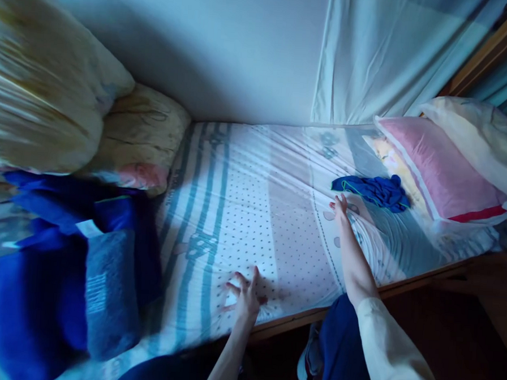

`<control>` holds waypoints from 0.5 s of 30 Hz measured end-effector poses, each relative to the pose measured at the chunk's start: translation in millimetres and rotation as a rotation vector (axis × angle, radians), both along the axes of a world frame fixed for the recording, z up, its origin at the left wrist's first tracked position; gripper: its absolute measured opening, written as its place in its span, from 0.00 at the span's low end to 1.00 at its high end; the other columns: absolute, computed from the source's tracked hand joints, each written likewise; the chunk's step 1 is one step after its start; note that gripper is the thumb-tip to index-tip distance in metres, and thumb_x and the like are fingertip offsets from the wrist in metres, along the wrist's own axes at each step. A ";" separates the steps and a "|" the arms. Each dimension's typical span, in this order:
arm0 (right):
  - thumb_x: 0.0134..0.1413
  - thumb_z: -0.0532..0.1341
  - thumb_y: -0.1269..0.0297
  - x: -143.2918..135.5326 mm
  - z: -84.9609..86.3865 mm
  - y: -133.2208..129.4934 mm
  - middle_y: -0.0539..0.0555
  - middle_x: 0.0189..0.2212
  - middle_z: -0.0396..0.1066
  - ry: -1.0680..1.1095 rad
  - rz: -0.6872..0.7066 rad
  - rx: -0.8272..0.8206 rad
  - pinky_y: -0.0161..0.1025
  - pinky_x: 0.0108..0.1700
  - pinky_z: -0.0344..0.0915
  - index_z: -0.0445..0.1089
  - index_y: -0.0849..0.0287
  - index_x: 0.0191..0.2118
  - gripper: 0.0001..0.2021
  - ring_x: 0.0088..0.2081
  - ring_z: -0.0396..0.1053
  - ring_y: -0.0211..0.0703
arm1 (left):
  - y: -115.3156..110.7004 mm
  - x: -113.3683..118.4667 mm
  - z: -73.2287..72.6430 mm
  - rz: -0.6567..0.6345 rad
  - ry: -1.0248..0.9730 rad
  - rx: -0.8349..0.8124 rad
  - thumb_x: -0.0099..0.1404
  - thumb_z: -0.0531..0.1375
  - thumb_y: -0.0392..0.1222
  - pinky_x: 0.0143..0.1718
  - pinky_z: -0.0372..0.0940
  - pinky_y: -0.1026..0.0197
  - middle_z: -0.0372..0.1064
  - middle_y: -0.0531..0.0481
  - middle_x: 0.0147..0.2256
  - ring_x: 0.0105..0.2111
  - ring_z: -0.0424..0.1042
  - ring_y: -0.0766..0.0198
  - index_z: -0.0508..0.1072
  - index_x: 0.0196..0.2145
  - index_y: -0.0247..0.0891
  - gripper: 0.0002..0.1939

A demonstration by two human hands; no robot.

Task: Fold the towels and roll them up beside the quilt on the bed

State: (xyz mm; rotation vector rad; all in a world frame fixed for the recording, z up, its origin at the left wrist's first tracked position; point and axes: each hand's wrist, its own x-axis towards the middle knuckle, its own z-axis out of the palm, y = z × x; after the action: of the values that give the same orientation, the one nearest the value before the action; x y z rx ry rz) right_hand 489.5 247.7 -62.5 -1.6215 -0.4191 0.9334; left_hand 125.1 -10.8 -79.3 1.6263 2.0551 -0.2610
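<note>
Left hand (245, 301), lower centre: fingers spread at white, teal-striped dotted fabric sheet (248, 212). Right hand (340, 206), right of centre, near crumpled blue cloth (374, 192); can't tell whether fingers grip.

We spread the fingers (255, 275) of our left hand (246, 299) wide and bent, its bare forearm (229, 350) slanting up from below. Our right arm (355, 266) reaches farther forward, nearly straight, the right hand (340, 206) showing slightly parted fingers.

Head-worn view, forward and down, near bedsheet (296, 237)
</note>
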 end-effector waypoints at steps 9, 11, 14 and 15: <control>0.53 0.63 0.70 26.0 -7.1 46.7 0.51 0.41 0.72 0.066 0.072 -0.061 0.36 0.37 0.76 0.64 0.50 0.59 0.27 0.30 0.70 0.35 | 6.3 4.3 6.2 0.023 0.039 -0.045 0.55 0.73 0.36 0.44 0.58 0.11 0.36 0.25 0.74 0.71 0.35 0.13 0.50 0.74 0.57 0.56; 0.52 0.64 0.69 32.2 -3.1 47.9 0.49 0.36 0.71 0.055 0.121 -0.062 0.37 0.37 0.76 0.65 0.51 0.54 0.22 0.30 0.70 0.36 | 7.8 4.2 7.2 0.018 0.038 -0.068 0.56 0.72 0.38 0.45 0.59 0.12 0.36 0.25 0.74 0.71 0.35 0.14 0.49 0.74 0.57 0.56; 0.52 0.64 0.68 40.3 4.6 43.7 0.47 0.32 0.70 0.008 0.171 -0.089 0.37 0.35 0.75 0.66 0.53 0.47 0.16 0.29 0.68 0.37 | 8.3 3.2 6.0 0.003 0.036 -0.072 0.55 0.73 0.39 0.45 0.61 0.14 0.36 0.23 0.74 0.70 0.36 0.11 0.49 0.75 0.54 0.57; 0.51 0.64 0.68 42.0 7.1 41.3 0.47 0.31 0.69 -0.013 0.177 -0.102 0.37 0.34 0.74 0.66 0.54 0.46 0.15 0.28 0.68 0.37 | 8.1 2.9 4.9 -0.001 0.040 -0.069 0.55 0.73 0.39 0.45 0.61 0.14 0.36 0.22 0.74 0.70 0.36 0.11 0.49 0.74 0.54 0.57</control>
State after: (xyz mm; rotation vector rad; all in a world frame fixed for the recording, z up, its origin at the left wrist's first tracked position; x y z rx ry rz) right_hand 531.5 289.1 -55.4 -1.7038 -0.5385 1.0922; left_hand 128.0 -2.7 -74.3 1.5928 2.0516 -0.3633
